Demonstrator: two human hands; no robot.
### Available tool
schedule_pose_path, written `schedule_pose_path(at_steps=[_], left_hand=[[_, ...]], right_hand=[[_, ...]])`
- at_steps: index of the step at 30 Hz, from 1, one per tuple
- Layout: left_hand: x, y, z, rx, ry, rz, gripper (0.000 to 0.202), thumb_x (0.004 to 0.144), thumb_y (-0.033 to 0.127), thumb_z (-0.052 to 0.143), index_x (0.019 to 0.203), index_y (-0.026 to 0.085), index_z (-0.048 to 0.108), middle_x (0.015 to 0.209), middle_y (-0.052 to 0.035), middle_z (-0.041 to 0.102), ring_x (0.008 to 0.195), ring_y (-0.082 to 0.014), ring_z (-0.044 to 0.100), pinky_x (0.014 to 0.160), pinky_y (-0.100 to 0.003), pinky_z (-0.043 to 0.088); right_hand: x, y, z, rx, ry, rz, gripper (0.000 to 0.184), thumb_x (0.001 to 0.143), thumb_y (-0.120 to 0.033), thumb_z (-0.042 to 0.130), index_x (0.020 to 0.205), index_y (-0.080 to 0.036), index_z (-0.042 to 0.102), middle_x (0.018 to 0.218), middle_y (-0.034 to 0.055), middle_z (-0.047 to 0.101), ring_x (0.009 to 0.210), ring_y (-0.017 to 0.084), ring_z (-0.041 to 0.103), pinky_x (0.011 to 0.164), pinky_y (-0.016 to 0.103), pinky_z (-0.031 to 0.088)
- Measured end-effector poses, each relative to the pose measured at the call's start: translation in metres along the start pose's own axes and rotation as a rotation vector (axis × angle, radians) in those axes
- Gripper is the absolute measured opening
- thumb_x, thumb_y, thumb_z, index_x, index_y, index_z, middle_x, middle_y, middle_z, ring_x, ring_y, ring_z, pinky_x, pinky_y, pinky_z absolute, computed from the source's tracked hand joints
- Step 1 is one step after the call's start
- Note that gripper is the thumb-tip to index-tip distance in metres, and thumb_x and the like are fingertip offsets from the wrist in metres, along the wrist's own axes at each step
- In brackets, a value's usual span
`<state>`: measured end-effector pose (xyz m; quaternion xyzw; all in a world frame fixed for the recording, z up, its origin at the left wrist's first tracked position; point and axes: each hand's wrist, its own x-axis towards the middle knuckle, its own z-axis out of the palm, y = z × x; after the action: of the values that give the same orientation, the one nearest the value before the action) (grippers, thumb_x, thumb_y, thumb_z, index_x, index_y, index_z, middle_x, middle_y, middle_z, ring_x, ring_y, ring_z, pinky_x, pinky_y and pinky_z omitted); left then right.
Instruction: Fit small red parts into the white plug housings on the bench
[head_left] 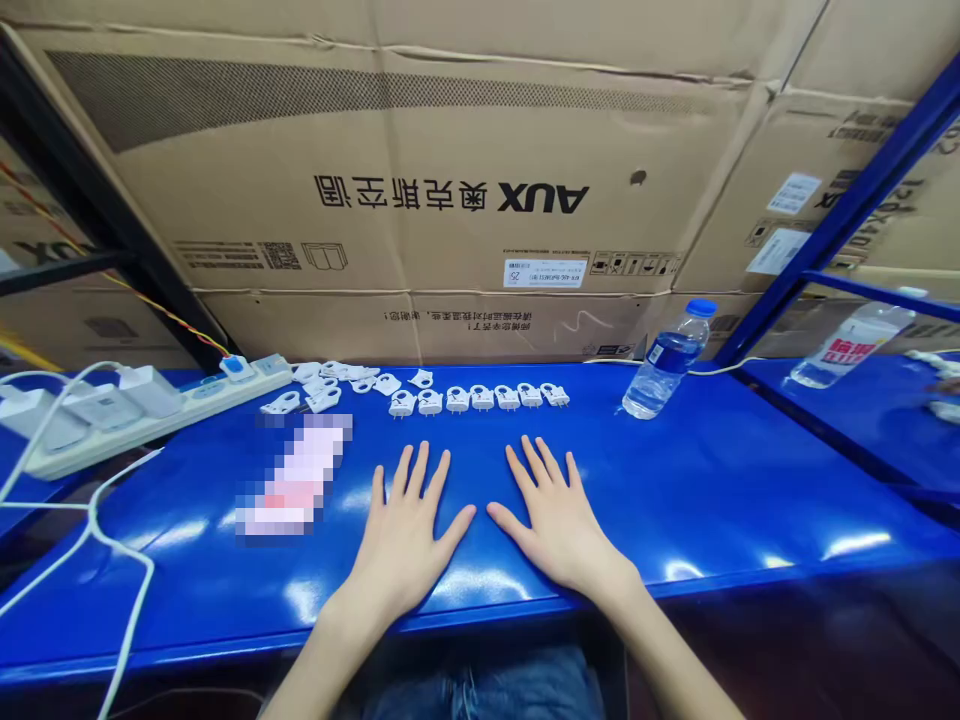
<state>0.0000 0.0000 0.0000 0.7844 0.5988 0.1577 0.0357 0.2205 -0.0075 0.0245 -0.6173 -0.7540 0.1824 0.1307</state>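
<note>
Your left hand (pixel 409 535) and right hand (pixel 556 520) both lie flat, palms down, on the blue shelf top (pixel 712 480), fingers spread apart and clamped on nothing; the thumbs point toward each other with a narrow gap between them. Nothing is held. The nearest items are the white plug parts (pixel 480 398), set out in a rough row just beyond your fingertips, apart from both hands; a looser cluster of the same parts (pixel 330 385) lies further left, near the power strip (pixel 150 410), which carries several white adapters with cords trailing off the front edge. A blurred pink-and-white patch (pixel 296 478) sits left of your left hand, not touching it; its nature cannot be told. A water bottle (pixel 667 362) stands upright to the right, well apart from the right hand, and cardboard cartons (pixel 420 180) wall off the back. In my judgement, this is a resting position with handling not begun. Any pick from the row calls for a forward reach and a fine pinch, since the parts are small and closely spaced.
</note>
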Motion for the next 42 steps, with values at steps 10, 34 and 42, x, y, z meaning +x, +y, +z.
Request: schedule_pose_path(at_steps=[10, 34, 42], left_hand=[[0.006, 0.003, -0.013, -0.098, 0.093, 0.034, 0.065, 0.096, 0.058, 0.058, 0.147, 0.018, 0.062, 0.151, -0.0208, 0.061, 0.145, -0.0444, 0.050, 0.120, -0.068, 0.036], [0.070, 0.002, -0.004, -0.420, 0.143, 0.250, 0.018, 0.100, 0.028, 0.049, 0.115, 0.022, 0.058, 0.073, 0.0062, 0.052, 0.062, -0.0117, 0.054, 0.065, -0.025, 0.043], [0.069, 0.001, -0.001, -0.421, 0.160, 0.286, 0.019, 0.099, 0.028, 0.051, 0.115, 0.022, 0.058, 0.076, 0.0051, 0.053, 0.064, -0.0123, 0.053, 0.065, -0.027, 0.042]], right_hand=[[0.017, 0.028, -0.027, 0.081, 0.106, -0.092, 0.089, 0.100, -0.066, 0.051, 0.171, -0.022, 0.020, 0.176, 0.0117, 0.021, 0.165, 0.034, 0.013, 0.133, 0.061, 0.012], [0.118, 0.131, -0.077, -0.232, 0.197, -0.054, 0.077, 0.098, -0.044, 0.062, 0.164, -0.015, 0.035, 0.128, 0.0146, 0.075, 0.120, 0.035, 0.067, 0.095, 0.043, 0.056], [0.114, 0.113, -0.069, -0.196, 0.312, 0.077, 0.053, 0.096, -0.037, 0.066, 0.145, -0.018, 0.060, 0.116, 0.0089, 0.080, 0.108, 0.029, 0.074, 0.088, 0.036, 0.056]])
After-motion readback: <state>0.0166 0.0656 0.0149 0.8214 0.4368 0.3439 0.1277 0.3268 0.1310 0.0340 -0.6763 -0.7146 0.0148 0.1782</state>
